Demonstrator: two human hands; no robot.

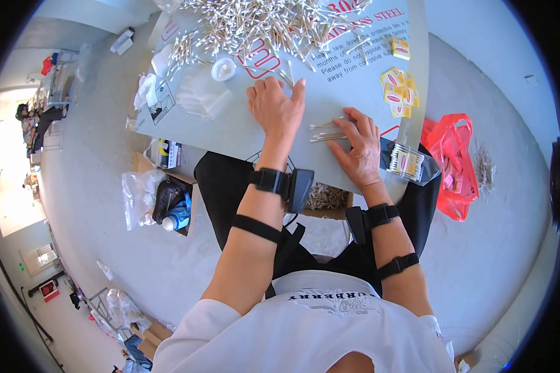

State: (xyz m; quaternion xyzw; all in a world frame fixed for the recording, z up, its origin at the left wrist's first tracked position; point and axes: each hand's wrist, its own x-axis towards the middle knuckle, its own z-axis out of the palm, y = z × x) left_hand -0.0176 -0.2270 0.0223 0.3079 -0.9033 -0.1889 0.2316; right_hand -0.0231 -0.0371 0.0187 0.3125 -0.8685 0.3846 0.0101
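My left hand (274,109) is over the table, its thumb spread from the bent fingers. A few loose cotton swabs (287,78) lie just beyond it, between thumb and forefinger, not gripped as far as I can see. My right hand (361,149) curves round a small bunch of cotton swabs (323,134), their white tips sticking out to the left. The large heap of cotton swabs (255,25) spreads over the far side of the table. Beside my right wrist, at the table's edge, rests a clear pack of cotton swabs (406,163) with a yellow label.
Yellow cards (401,93) are scattered along the table's right side. Left of my left hand are a round white container (223,69) and clear plastic bags (202,96). A red plastic bag (451,165) hangs at the right. Below the table sits a box of swabs (326,198).
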